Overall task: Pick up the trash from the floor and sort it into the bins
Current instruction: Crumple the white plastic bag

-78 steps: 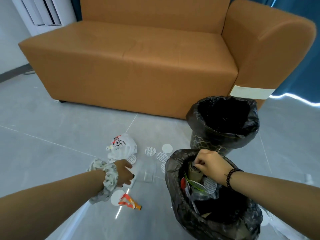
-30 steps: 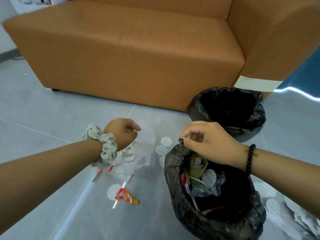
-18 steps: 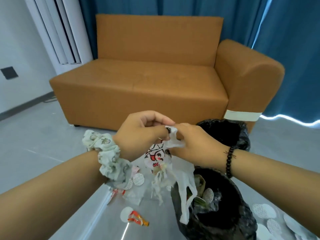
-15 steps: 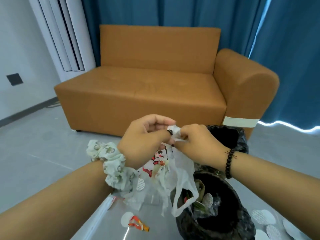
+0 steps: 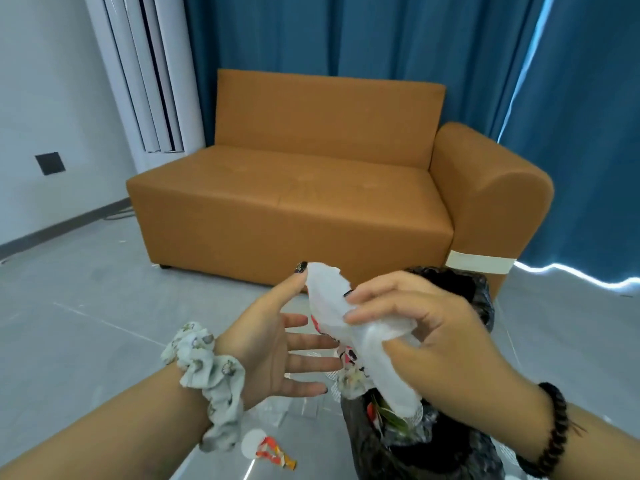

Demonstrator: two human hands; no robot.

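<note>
My right hand [image 5: 433, 337] grips a white plastic bag [image 5: 332, 303] with a red and black cartoon print, held up above the near black-lined bin [image 5: 415, 448]. My left hand [image 5: 273, 344] is spread flat beside the bag, fingers straight, its thumb tip touching the bag's top edge. The bag's lower end hangs over the near bin, which holds wrappers and green scraps. A second black-lined bin [image 5: 481, 299] stands behind my right hand, mostly hidden.
An orange-and-white wrapper [image 5: 273, 455] and a white paper disc [image 5: 251, 445] lie on the grey floor at lower centre. Clear plastic [image 5: 287, 408] lies under my left hand. An orange sofa [image 5: 311, 209] stands ahead, blue curtains behind it.
The bag came off the floor in my left hand and both hands pinched its top. Now the left hand has spread flat and the right hand holds the bag. The view tilted up.
</note>
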